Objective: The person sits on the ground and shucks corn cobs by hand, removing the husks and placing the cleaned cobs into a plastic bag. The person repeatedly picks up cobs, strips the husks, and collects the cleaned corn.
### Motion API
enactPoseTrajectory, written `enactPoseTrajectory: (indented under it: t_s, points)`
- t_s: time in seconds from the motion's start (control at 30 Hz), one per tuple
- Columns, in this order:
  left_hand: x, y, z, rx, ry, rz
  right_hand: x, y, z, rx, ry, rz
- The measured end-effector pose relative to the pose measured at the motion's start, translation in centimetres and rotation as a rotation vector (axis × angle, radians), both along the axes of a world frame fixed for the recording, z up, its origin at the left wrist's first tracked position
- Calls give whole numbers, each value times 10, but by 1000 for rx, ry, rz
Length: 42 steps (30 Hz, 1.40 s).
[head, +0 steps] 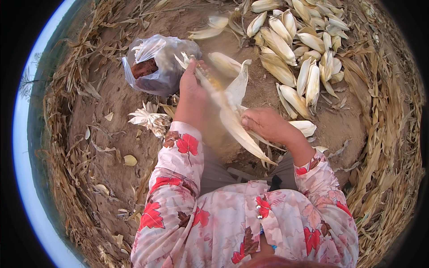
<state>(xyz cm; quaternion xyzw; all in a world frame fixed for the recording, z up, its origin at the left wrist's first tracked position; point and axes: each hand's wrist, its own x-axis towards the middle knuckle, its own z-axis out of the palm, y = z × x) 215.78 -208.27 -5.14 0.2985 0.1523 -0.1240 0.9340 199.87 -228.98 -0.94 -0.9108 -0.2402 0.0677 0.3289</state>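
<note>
An ear of corn (214, 78) with yellow kernels showing lies across my left hand (193, 87), which grips it near its upper end. Pale dry husk leaves (236, 124) hang from the ear and point down towards my lap. One broad husk leaf (239, 83) stands peeled away on the right side. My right hand (263, 123) is closed with its thumb and fingers pinching the husk lower down. A hazy blur covers the middle of the view, so part of the ear and of my left fingers is unclear.
A translucent plastic bag (161, 67) with a reddish-brown thing inside sits beyond my left hand. Many husked ears (295, 50) are heaped at the upper right. Shredded husk (150, 119) lies on the bare soil (110, 144). Dry corn stalks (392, 134) border both sides.
</note>
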Motion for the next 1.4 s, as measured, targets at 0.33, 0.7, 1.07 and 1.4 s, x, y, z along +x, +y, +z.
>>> enactPoseTrajectory:
  t_s: [0.33, 0.7, 1.07, 1.4]
  points:
    - [-21, -10, 30, 323, -350, -74, 13, -21, -1, -61, 37, -285]
    - [-48, -47, 46, -35, -380, -320, 27, 8, -42, 179, 111, -307]
    - [-49, -72, 13, 416, -215, 15, 34, 15, -24, -93, -32, -561]
    - [-36, -51, -4, 17, 68, -552, 16, 7, -15, -151, -464, -148]
